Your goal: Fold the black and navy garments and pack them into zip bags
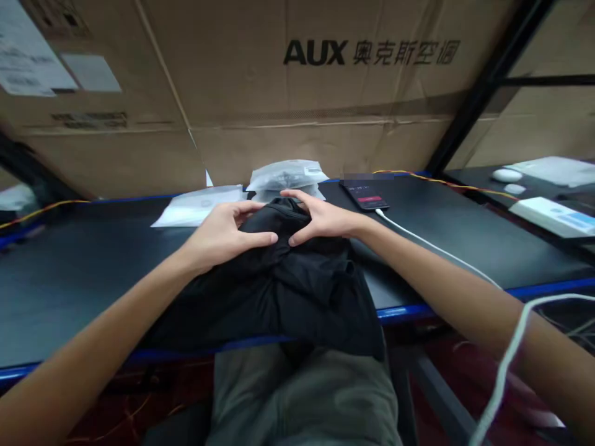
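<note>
A black cloth garment [288, 297] is spread over the near edge of the dark table, and its lower part hangs toward my lap. Its upper edge is gathered and raised in a bunch between my hands. On the left side of that bunch, my left hand [227, 235] grips the cloth, thumb in front and fingers partly hidden behind it. My right hand [320, 217] grips the other side, thumb pressed on the front and index finger reaching over the top. The two thumb tips are close together but apart. What kind of garment it is, I cannot tell.
Behind my hands lie clear plastic packages [288, 175] and a white plastic bag [199, 205]. A phone [365, 195] with a white cable [432, 244] lies at the right. Large cardboard boxes [232, 74] wall off the back. A white box [555, 217] stands far right.
</note>
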Demonstrator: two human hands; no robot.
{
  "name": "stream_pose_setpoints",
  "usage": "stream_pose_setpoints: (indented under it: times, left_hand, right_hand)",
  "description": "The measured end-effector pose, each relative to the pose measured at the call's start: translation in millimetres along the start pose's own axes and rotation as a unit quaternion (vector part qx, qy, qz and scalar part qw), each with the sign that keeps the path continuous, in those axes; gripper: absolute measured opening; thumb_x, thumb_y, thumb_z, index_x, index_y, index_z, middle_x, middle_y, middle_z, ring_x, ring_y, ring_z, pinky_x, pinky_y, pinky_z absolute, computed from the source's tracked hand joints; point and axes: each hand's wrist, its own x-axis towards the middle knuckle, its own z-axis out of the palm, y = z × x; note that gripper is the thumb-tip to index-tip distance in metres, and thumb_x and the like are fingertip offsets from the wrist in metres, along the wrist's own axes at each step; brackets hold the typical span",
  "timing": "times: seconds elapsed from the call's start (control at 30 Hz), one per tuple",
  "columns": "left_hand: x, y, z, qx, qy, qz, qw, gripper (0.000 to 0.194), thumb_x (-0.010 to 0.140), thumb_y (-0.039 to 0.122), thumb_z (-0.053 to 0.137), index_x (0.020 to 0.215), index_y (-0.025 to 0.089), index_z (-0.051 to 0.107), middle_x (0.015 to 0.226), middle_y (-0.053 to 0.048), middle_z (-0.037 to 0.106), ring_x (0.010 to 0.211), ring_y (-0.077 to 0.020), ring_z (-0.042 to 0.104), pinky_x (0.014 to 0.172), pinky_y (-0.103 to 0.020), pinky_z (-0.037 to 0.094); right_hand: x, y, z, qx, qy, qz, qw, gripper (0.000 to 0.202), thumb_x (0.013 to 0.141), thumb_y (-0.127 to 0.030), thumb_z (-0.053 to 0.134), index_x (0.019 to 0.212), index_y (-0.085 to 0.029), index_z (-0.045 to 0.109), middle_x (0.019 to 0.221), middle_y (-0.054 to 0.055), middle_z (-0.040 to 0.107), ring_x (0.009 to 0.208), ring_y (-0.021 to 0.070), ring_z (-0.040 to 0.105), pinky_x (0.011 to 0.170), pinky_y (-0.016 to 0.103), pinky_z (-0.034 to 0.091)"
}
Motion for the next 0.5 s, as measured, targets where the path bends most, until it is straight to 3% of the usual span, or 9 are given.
stream_pose_setpoints:
  times: [0.13, 0.2, 0.27, 0.37, 0.5]
  left_hand:
    - [-12.3, 12.3, 8.2, -0.015, -0.062, 0.083, 0.995, 0.083, 0.067, 0.045, 0.079, 0.141, 0.023, 0.047, 0.143, -0.01, 0.055, 0.133, -0.0316, 0.05, 0.107, -0.043, 0.046]
    - [-13.7, 9.3, 10.2, 0.03, -0.054, 0.125, 0.99, 0.091, 0.067, 0.043, 0.08, 0.146, 0.025, 0.04, 0.152, -0.01, 0.045, 0.14, -0.0313, 0.043, 0.112, -0.044, 0.04]
    - [-11.4, 2.2, 11.6, 0.088, -0.018, 0.127, 0.988, 0.094, 0.068, 0.042, 0.079, 0.149, 0.024, 0.035, 0.152, -0.011, 0.044, 0.139, -0.0313, 0.043, 0.113, -0.045, 0.039]
    - [-5.2, -7.9, 11.6, 0.171, 0.029, 0.091, 0.981, 0.074, 0.072, 0.04, 0.073, 0.139, 0.019, 0.048, 0.132, -0.011, 0.062, 0.122, -0.0307, 0.058, 0.103, -0.043, 0.046]
    - [-3.5, -8.8, 9.8, 0.253, 0.109, 0.146, 0.95, 0.035, 0.079, 0.028, 0.059, 0.113, 0.019, 0.067, 0.109, -0.005, 0.072, 0.103, -0.0256, 0.066, 0.095, -0.036, 0.049]
  right_hand:
    - [5.7, 12.3, -8.5, 0.002, 0.045, -0.025, 0.999, 0.104, 0.051, -0.018, 0.083, 0.145, -0.014, 0.038, 0.129, 0.011, 0.059, 0.118, 0.0276, 0.056, 0.105, 0.039, 0.043]
    - [9.2, 19.8, -12.5, 0.028, 0.057, -0.04, 0.997, 0.081, 0.052, -0.019, 0.08, 0.129, -0.014, 0.053, 0.114, 0.006, 0.065, 0.107, 0.0247, 0.06, 0.098, 0.036, 0.046]
    - [11.7, 24.9, -15.8, 0.05, 0.055, -0.051, 0.996, 0.053, 0.052, -0.02, 0.08, 0.102, -0.013, 0.064, 0.097, 0.002, 0.067, 0.095, 0.0213, 0.062, 0.09, 0.033, 0.048]
    - [11.8, 26.2, -19.3, 0.076, 0.063, -0.048, 0.994, 0.033, 0.053, -0.022, 0.08, 0.08, -0.014, 0.064, 0.081, -0.002, 0.065, 0.082, 0.0171, 0.06, 0.081, 0.029, 0.048]
    - [5.1, 20.3, -28.5, 0.075, 0.022, -0.02, 0.997, 0.039, 0.05, -0.024, 0.083, 0.084, -0.014, 0.067, 0.083, -0.003, 0.068, 0.082, 0.0171, 0.062, 0.082, 0.029, 0.048]
